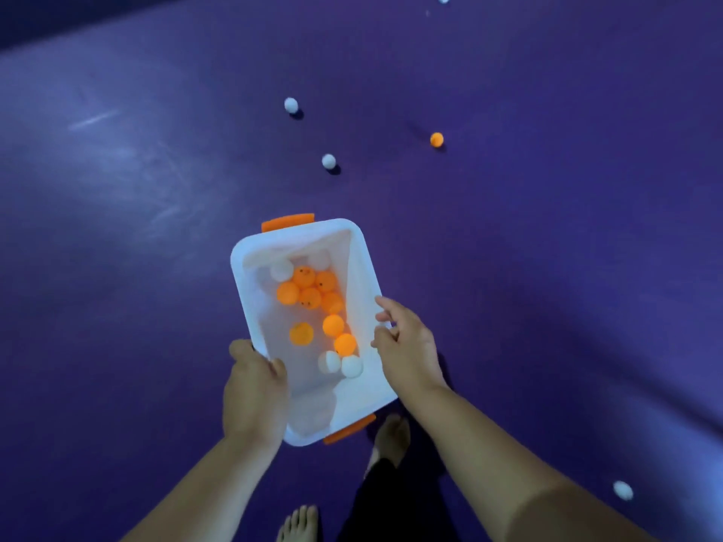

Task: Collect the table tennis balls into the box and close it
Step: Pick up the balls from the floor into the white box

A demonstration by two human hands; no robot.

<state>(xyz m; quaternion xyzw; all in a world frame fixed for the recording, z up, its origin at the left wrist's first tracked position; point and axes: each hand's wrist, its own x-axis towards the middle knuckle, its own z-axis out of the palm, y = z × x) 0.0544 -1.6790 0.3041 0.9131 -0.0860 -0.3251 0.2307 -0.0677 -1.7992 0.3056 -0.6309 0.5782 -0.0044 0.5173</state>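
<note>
Balls (311,295), orange and white, lie loose in the open white box (362,264), held up over the purple floor (547,267). The left hand (254,393) has its fingers clamped on the near left rim. The right hand (407,346) rests at the right rim, fingers bent and a little apart. More balls wait far off, like the white ball (328,161). They look light, hard and smooth, so they roll and bounce. Pinch one softly from the sides. Keep the box flat.
</note>
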